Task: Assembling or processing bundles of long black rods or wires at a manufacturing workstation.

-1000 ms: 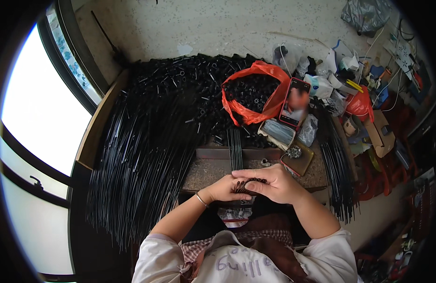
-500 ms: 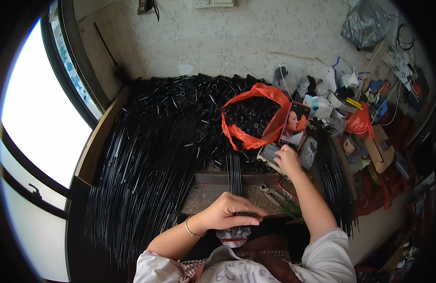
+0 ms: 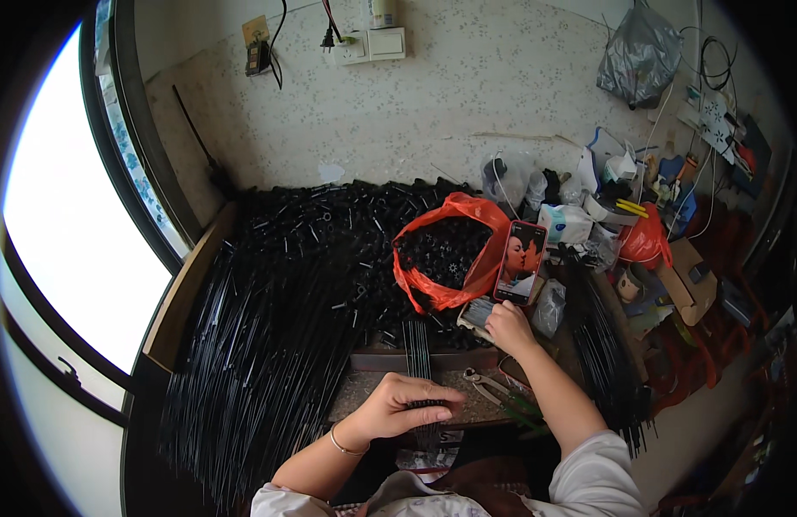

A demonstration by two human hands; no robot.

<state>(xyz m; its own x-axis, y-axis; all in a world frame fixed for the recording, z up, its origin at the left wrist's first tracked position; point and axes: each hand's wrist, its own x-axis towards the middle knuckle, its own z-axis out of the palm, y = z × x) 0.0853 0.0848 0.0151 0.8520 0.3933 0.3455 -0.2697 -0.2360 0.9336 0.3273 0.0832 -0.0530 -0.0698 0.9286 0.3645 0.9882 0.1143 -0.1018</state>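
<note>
left hand (image 3: pixel 407 407) clenched over small bundle of thin black rods (image 3: pixel 420 358) on surface (image 3: pixel 368 388) | right hand (image 3: pixel 506 326) touching phone (image 3: pixel 520 262), grip unclear | advice: pin bundle flat, ends even | count: one phone, one orange bag (image 3: pixel 446 250), one pliers (image 3: pixel 493 389), rods too many to count

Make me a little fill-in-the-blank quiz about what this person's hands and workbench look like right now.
1. The left hand rests on a small bundle of thin ____ rods.
2. The right hand reaches toward the propped-up ____ with a red case.
3. The bag holding small black parts is ____ in colour.
4. Pliers lie on the board between the two ____.

Missing words: black; phone; orange; hands
</note>
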